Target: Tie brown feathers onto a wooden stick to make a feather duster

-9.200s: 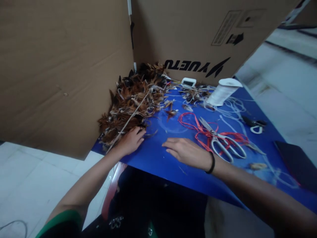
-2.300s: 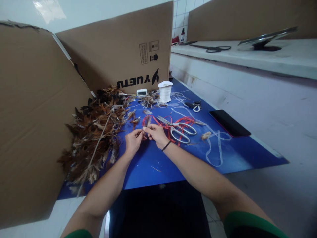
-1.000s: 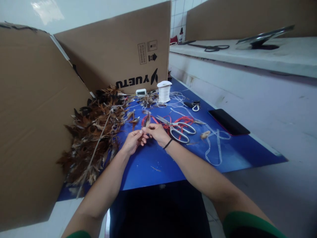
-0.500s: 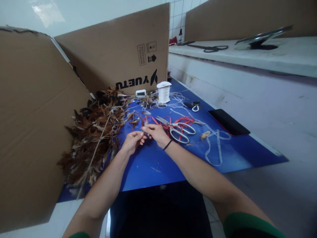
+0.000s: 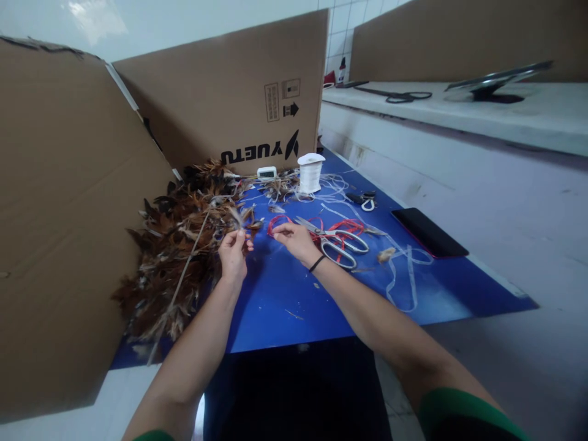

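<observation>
My left hand (image 5: 234, 251) is closed in a pinch, and a small pale feather (image 5: 237, 215) sticks up from its fingertips. Beside it lies a big heap of brown and black feathers (image 5: 184, 245). My right hand (image 5: 296, 240), fingers pinched together, hovers by the loops of red ribbon (image 5: 277, 222); whether its fingertips hold anything is too small to tell. Silver-handled scissors (image 5: 337, 242) lie on the red ribbon just right of that hand. Both hands are apart, over the blue table (image 5: 275, 318).
A white ribbon spool (image 5: 310, 173) and a small white digital device (image 5: 266, 173) stand at the back. Loose white ribbon (image 5: 411, 275), black snips (image 5: 361, 198) and a dark phone (image 5: 429, 233) lie rightward. Cardboard panels (image 5: 220, 98) wall the left and back.
My hands, together before, have parted. The left has moved left with the pale feather, the right slightly right. The view has shifted a little.
</observation>
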